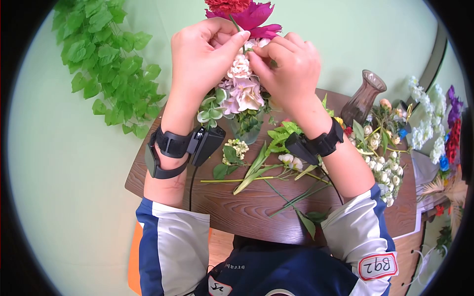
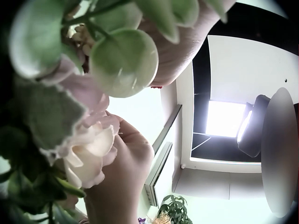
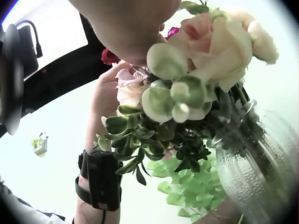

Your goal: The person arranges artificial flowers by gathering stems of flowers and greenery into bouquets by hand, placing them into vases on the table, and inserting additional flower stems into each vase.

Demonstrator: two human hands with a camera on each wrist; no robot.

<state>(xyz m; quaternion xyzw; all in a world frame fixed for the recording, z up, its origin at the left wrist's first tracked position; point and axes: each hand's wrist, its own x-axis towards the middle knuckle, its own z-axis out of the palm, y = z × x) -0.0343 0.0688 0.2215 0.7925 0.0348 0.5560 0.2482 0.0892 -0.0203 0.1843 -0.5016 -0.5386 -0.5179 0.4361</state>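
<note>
A bouquet of pale pink and cream flowers (image 1: 244, 93) with rounded green leaves (image 1: 211, 112) stands in a clear glass vase (image 3: 257, 168) near the table's far edge. Over its top, my left hand (image 1: 200, 66) pinches a thin green stem (image 1: 234, 23) between thumb and finger. A red carnation (image 1: 228, 5) shows at the upper end of that stem, before a large magenta flower (image 1: 254, 18). My right hand (image 1: 291, 69) curls close by on the right, thumb and fingertips at a bit of greenery by the stem's lower end; its grip is partly hidden.
Cut stems (image 1: 242, 180), leaves and small white blooms lie on the dark wooden table (image 1: 212, 197). A brown ribbed glass vase (image 1: 363, 96) leans at the right, beside piled white flowers (image 1: 387, 175). A leafy vine (image 1: 111, 59) hangs at the left wall.
</note>
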